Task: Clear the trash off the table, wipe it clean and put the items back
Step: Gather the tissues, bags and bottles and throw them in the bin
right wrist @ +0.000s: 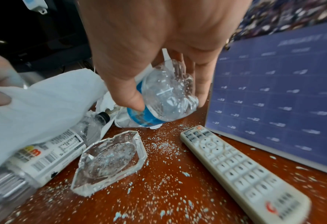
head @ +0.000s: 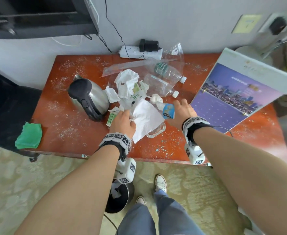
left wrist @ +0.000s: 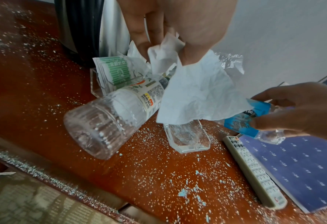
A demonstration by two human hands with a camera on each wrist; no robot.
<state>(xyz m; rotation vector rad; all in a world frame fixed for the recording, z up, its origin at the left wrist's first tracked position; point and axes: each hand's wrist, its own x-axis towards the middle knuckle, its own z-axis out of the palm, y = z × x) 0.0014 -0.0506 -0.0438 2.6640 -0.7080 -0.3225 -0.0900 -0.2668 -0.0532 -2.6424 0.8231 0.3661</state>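
the red-brown table (head: 81, 133) stands against the wall, dusted all over with white and pale blue crumbs (left wrist: 189, 192). a big wall calendar (head: 237, 92) with a city photo lies tilted across its right side, and a steel kettle (head: 88, 97) with a black handle stands toward the left. on the floor below the near edge sits a black bin (head: 120, 199) with some paper in it.

in the middle is the trash heap: clear plastic bags (head: 171, 60) and two empty bottles (head: 164, 77) at the back, crumpled tissues (head: 127, 82) in front of them. nearer, a large clear bottle (left wrist: 109, 118) with a white label lies on its side, just beside a glass ashtray (right wrist: 109, 162). a pale remote control (right wrist: 241, 169) lies along the calendar's edge. a folded green cloth (head: 29, 136) rests at the table's left edge.

the left hand (head: 122, 122) pinches a white paper napkin (head: 146, 117) between thumb and fingers, the sheet hanging over the ashtray. the right hand (head: 181, 112) has its thumb and fingers curled round a small crushed bottle (right wrist: 162, 95) with a blue label, held clear of the table. beside the kettle, green-printed sachets (left wrist: 116, 71) stand in a small clear holder (left wrist: 97, 87).
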